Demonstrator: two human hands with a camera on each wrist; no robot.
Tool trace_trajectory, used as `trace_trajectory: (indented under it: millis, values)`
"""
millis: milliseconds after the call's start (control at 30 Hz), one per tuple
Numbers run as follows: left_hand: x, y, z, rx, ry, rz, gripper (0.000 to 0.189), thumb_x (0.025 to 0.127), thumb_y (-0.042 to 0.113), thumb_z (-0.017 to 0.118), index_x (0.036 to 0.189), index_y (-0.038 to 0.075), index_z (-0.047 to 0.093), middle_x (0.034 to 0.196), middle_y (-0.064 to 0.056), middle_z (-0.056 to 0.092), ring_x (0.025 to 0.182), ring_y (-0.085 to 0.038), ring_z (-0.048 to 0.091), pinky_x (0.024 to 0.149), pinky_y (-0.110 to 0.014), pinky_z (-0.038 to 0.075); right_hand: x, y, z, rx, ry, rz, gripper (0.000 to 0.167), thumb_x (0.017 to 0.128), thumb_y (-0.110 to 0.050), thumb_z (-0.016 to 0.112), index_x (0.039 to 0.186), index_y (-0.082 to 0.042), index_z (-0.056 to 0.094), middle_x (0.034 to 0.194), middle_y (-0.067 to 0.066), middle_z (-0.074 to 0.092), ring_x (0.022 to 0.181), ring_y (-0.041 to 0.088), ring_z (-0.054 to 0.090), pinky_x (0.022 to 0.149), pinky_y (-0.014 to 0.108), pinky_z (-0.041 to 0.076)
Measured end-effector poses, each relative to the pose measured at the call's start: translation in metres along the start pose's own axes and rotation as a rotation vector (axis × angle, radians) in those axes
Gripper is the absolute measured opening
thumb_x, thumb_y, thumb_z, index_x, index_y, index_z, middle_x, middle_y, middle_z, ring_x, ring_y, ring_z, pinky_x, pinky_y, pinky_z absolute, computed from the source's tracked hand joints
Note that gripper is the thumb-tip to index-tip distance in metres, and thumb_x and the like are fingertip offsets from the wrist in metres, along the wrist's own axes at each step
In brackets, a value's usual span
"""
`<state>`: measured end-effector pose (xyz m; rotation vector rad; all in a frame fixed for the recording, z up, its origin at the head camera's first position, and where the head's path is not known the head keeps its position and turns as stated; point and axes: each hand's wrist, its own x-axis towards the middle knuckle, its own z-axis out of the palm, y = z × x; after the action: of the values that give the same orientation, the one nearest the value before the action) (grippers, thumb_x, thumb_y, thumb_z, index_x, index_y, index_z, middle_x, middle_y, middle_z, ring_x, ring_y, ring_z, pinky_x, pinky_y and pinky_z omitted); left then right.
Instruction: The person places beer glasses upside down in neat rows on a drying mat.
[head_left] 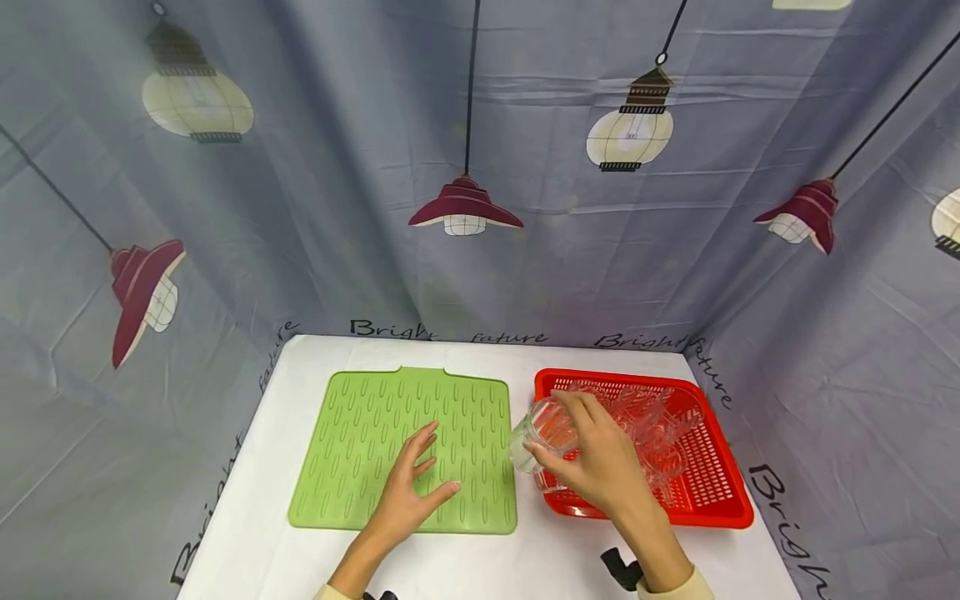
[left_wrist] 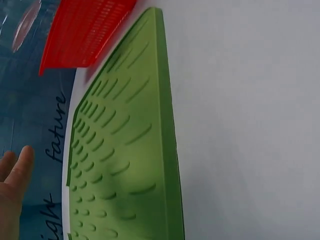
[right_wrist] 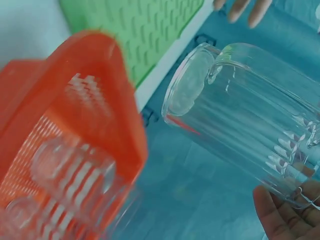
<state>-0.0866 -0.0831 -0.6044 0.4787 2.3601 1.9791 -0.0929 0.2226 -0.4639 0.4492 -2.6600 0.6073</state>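
Note:
My right hand (head_left: pixel 603 458) grips a clear drinking glass (head_left: pixel 525 446) at the left edge of the red basket (head_left: pixel 738 508). Tilted, the glass has one end pointing left toward the green mat (head_left: pixel 480 508). In the right wrist view, the fingers of that hand lie at the far end of the glass (right_wrist: pixel 225 115). More clear glassware (head_left: pixel 660 425) lies inside the basket. Above the mat, my left hand (head_left: pixel 401 500) has its fingers spread and nothing in them. Only part of the left hand (left_wrist: pixel 12 185) shows in the left wrist view.
The mat with raised ridges and the basket stand side by side on a white table (head_left: pixel 247 508), a narrow strip of tabletop between them. A grey curtain (head_left: pixel 337 208) printed with lamps surrounds the table's back and sides.

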Motion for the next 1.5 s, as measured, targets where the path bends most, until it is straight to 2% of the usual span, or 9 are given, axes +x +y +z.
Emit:
trace_trajectory:
  millis: [267,400,500,667,767,1000,1167,1333,1500]
  values:
    - [0.006,0.003,0.015,-0.049,-0.076,0.069,0.101,0.090,0.020,0.089,0.170,0.028,0.028,0.175,-0.009,0.033,0.158,-0.045,0.038,0.126,-0.050,0.048,0.015,-0.026,0.018,0.019,-0.012,-0.113,0.080,0.082,-0.054,0.091,0.147,-0.018,0.061,0.132,0.001,0.068,0.107,0.019,0.072,0.081,0.040,0.068]
    - [0.006,0.003,0.017,-0.091,-0.104,0.060,0.102,0.089,0.014,0.090,0.170,0.030,0.029,0.174,-0.002,0.033,0.160,-0.045,0.036,0.128,-0.045,0.046,0.019,-0.039,0.026,0.043,-0.011,-0.176,0.081,0.082,-0.055,0.090,0.146,-0.016,0.061,0.130,0.001,0.069,0.104,0.018,0.073,0.081,0.038,0.068]
    - [0.005,0.004,0.019,-0.106,-0.114,0.044,0.102,0.088,0.013,0.090,0.169,0.031,0.030,0.174,-0.003,0.035,0.160,-0.041,0.037,0.129,-0.044,0.045,0.020,-0.046,0.032,0.054,-0.009,-0.217,0.080,0.083,-0.057,0.089,0.146,-0.016,0.061,0.131,0.001,0.069,0.104,0.018,0.074,0.080,0.036,0.069]
    - [0.001,0.007,0.019,-0.067,-0.098,-0.012,0.101,0.088,0.023,0.092,0.168,0.036,0.031,0.170,-0.001,0.040,0.156,-0.025,0.044,0.127,-0.039,0.049,0.023,-0.056,0.037,0.075,-0.020,-0.257,0.078,0.085,-0.059,0.087,0.145,-0.016,0.061,0.133,0.000,0.068,0.104,0.017,0.073,0.079,0.035,0.068]
    - [0.002,0.006,0.019,-0.048,-0.077,-0.003,0.101,0.089,0.023,0.091,0.168,0.036,0.031,0.168,-0.001,0.044,0.151,-0.018,0.048,0.122,-0.035,0.053,0.025,-0.060,0.040,0.083,-0.035,-0.265,0.078,0.085,-0.061,0.086,0.145,-0.017,0.061,0.134,-0.002,0.067,0.106,0.016,0.073,0.081,0.035,0.068]
    - [0.006,0.004,0.021,-0.036,-0.078,0.084,0.097,0.091,0.023,0.089,0.169,0.027,0.031,0.165,-0.014,0.047,0.145,-0.042,0.054,0.120,-0.030,0.054,0.025,-0.065,0.043,0.105,-0.065,-0.278,0.080,0.082,-0.060,0.089,0.144,-0.018,0.062,0.134,-0.003,0.068,0.114,0.014,0.071,0.085,0.035,0.068]
    - [0.006,0.003,0.022,-0.024,-0.084,0.091,0.095,0.090,0.022,0.090,0.167,0.027,0.033,0.161,-0.019,0.050,0.143,-0.043,0.056,0.120,-0.029,0.054,0.024,-0.066,0.042,0.107,-0.065,-0.276,0.080,0.081,-0.060,0.090,0.143,-0.018,0.062,0.132,-0.004,0.069,0.113,0.014,0.071,0.085,0.035,0.068]
    - [0.006,0.004,0.022,-0.032,-0.089,0.078,0.096,0.090,0.019,0.090,0.167,0.028,0.034,0.162,-0.015,0.050,0.146,-0.043,0.054,0.123,-0.030,0.051,0.024,-0.065,0.042,0.103,-0.078,-0.274,0.080,0.082,-0.061,0.089,0.143,-0.017,0.063,0.132,-0.004,0.069,0.114,0.014,0.072,0.087,0.035,0.068]
    - [0.005,0.007,0.020,-0.013,-0.085,0.029,0.096,0.089,0.022,0.091,0.166,0.031,0.034,0.163,-0.002,0.050,0.148,-0.032,0.054,0.126,-0.035,0.050,0.025,-0.060,0.038,0.142,-0.127,-0.242,0.078,0.083,-0.060,0.089,0.143,-0.019,0.063,0.133,-0.005,0.068,0.110,0.014,0.073,0.085,0.033,0.067]
